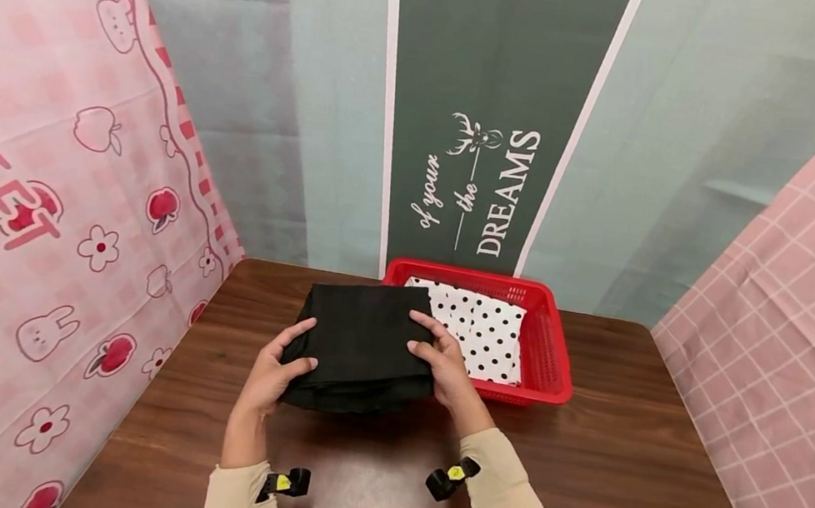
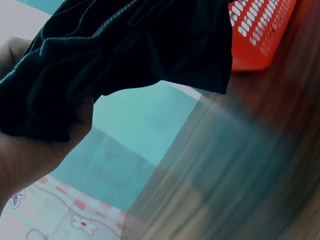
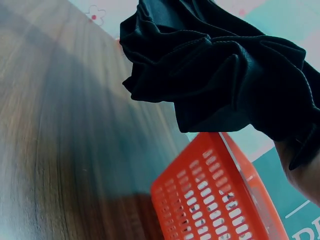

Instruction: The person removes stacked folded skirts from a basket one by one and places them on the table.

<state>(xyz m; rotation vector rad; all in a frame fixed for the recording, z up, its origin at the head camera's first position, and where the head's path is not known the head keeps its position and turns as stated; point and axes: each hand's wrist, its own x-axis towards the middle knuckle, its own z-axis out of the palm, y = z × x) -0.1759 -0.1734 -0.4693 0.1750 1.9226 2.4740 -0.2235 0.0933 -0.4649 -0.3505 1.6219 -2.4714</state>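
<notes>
A folded black cloth [image 1: 368, 337] with stitched seams is held up over the table between both hands. My left hand [image 1: 274, 369] grips its left side, thumb on top. At the right side my right hand [image 1: 446, 366] pinches the cloth, with thumb and a finger on the upper face and the other fingers hidden beneath. In both wrist views the underside of the black cloth [image 2: 135, 55] hangs in loose folds above the wood. Just behind the right hand stands a red plastic basket [image 1: 553, 354] with a white cloth with black dots [image 1: 485, 330] lying inside.
The brown wooden table [image 1: 627, 447] reaches back to a grey-green curtain [image 1: 505, 64] with white lettering. Pink printed fabric [image 1: 28, 202] hangs along the left, and pink checked fabric [image 1: 800, 315] along the right. The basket's slotted wall [image 3: 200, 195] stands close below the cloth.
</notes>
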